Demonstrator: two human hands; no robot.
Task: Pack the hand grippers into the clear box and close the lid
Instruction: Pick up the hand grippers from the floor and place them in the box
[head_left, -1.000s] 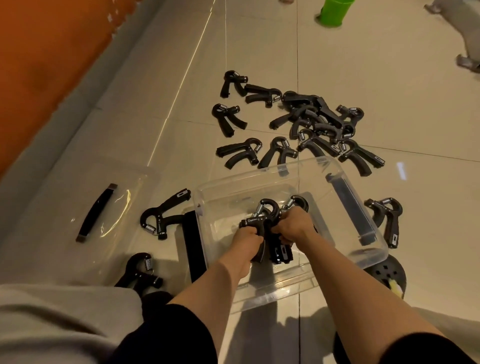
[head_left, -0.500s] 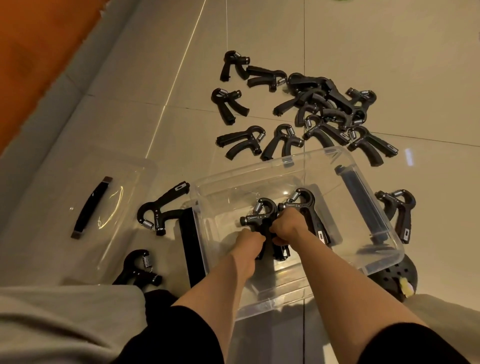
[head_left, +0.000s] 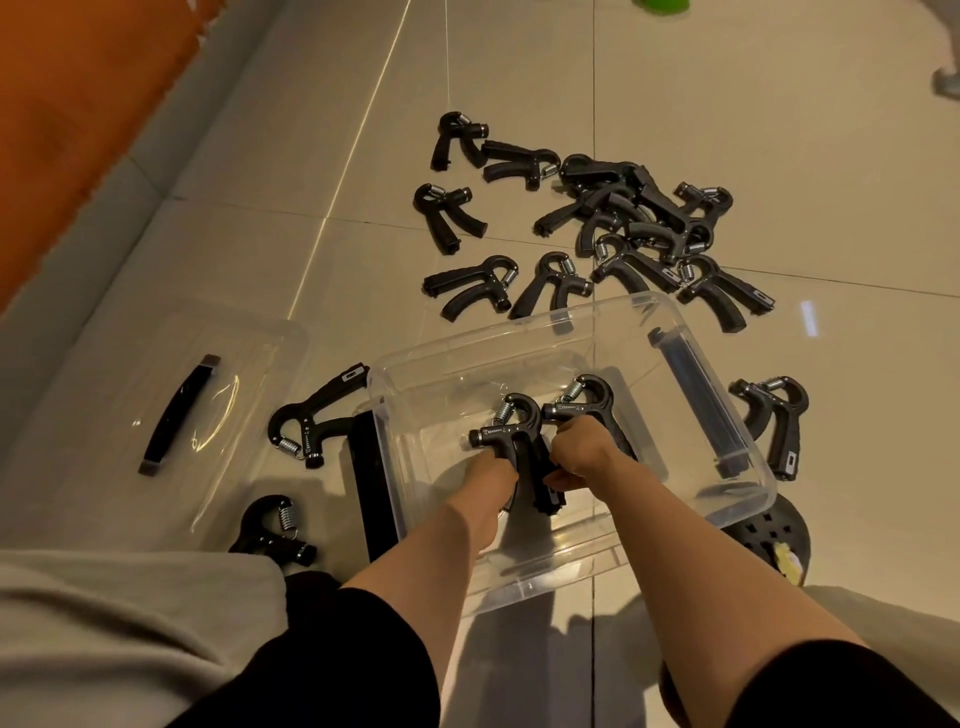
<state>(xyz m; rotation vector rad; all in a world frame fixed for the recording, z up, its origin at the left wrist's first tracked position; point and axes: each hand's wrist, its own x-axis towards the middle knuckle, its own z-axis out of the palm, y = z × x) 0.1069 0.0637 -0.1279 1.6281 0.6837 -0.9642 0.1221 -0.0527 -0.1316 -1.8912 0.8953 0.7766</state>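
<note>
Hands both inside clear plastic box (head_left: 675, 338): left hand (head_left: 491, 470) grips one black spring hand gripper (head_left: 511, 428), right hand (head_left: 576, 449) another (head_left: 584, 400). I should lay them flat, nested. Pile ahead unpacked.

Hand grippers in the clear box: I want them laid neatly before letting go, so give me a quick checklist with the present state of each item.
1. Left hand holds its hand gripper inside the clear box: ok.
2. Right hand holds the second gripper inside the box: ok.
3. Both grippers resting flat on the box floor: cannot tell, the hands hide their handles.
4. Bare floor space left in the box for more: ok.
5. All grippers packed: not ok, a pile and several loose ones lie on the tiles.
6. Lid on the box: not ok, it lies on the floor to the left.
</note>
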